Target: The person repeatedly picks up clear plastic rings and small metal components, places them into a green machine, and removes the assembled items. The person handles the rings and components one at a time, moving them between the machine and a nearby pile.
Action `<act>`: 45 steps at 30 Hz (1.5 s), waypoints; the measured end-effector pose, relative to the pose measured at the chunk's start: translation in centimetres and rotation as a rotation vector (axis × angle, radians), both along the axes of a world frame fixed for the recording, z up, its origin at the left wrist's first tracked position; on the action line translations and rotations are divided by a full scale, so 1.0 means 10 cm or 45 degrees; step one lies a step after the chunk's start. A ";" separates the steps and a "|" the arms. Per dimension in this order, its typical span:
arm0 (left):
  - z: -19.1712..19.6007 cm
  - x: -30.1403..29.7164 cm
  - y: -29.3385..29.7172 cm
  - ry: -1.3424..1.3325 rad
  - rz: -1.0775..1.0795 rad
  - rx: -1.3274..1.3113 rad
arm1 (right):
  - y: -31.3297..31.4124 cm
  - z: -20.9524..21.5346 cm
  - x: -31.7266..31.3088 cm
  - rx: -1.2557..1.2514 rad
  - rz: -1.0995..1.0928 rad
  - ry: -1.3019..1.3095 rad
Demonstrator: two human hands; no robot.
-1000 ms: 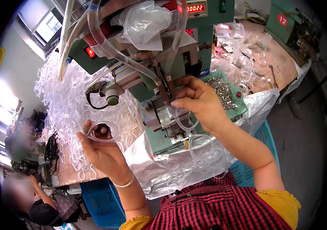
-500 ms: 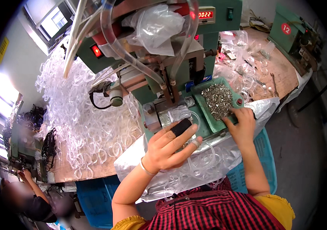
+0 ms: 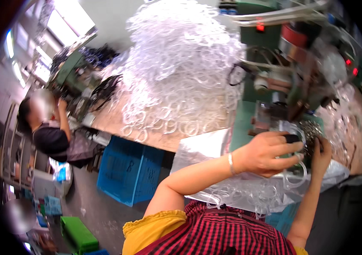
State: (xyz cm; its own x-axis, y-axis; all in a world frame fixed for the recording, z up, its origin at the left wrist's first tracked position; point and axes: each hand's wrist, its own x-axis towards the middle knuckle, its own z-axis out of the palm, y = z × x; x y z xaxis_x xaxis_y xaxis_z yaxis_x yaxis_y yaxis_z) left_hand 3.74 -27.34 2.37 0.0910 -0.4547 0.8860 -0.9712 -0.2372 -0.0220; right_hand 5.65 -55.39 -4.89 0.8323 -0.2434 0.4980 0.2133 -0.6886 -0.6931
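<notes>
My left hand (image 3: 267,154) is at the machine's front, its fingers bent around a clear plastic tube loop (image 3: 296,180). A black sleeve (image 3: 292,139) covers one fingertip. My right hand (image 3: 322,156) is just to its right, with bent fingers at the small metal parts (image 3: 310,127) in the green tray. Blur hides what its fingertips hold, if anything. The green bench machine (image 3: 242,121) stands directly beyond my left hand. More clear tube loops (image 3: 255,193) lie on the silvery sheet below my hands.
A big heap of clear tube loops (image 3: 181,55) covers the wooden table (image 3: 168,139) on the left. Below its edge stands a blue crate (image 3: 130,170). Another person (image 3: 51,136) works at a machine on the far left. A green bin (image 3: 79,233) stands on the floor.
The view has swung left, so the machine and both hands now appear farther right. My right hand's fingers have moved from the tray's near edge in among the metal parts.
</notes>
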 end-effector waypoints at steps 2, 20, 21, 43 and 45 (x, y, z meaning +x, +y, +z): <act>-0.01 -0.07 0.00 0.069 0.004 -0.043 | 0.10 0.08 -0.02 0.114 0.030 -0.002; 0.90 -1.08 -0.59 1.268 -2.042 -0.723 | 0.20 -0.12 -0.17 0.750 0.002 -0.042; 0.94 -1.20 -0.47 1.441 -1.845 -0.633 | 0.27 -0.15 -0.16 0.762 0.046 0.002; -0.95 -0.28 4.10 0.096 2.260 0.383 | 1.03 1.02 0.06 0.782 0.635 0.190; -0.79 -0.31 3.85 0.072 2.370 0.223 | 1.12 0.96 0.01 0.857 0.649 0.146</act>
State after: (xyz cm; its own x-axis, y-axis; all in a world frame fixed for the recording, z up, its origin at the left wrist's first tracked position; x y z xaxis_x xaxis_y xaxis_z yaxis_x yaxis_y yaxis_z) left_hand 0.68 11.18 -5.58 0.5374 0.1759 0.8248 0.4968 -0.8564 -0.1410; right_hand 5.76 -44.21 4.72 0.9571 -0.0388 0.2871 0.2886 0.0393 -0.9566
